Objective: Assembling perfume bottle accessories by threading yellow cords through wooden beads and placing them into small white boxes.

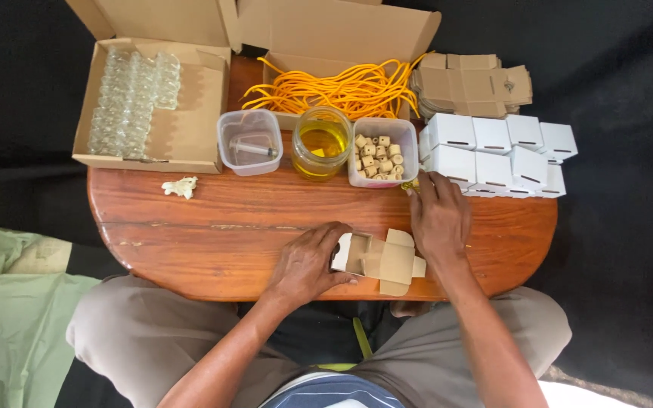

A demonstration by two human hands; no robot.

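Small carton, half-folded on desk: left hand grasping its end, right hand lying flat, released; best steadied while creasing flaps.

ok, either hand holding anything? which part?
Left hand holds the small open cardboard box at its left end, on the table. Right hand grips nothing; its fingertips reach a small yellow item by the white boxes.
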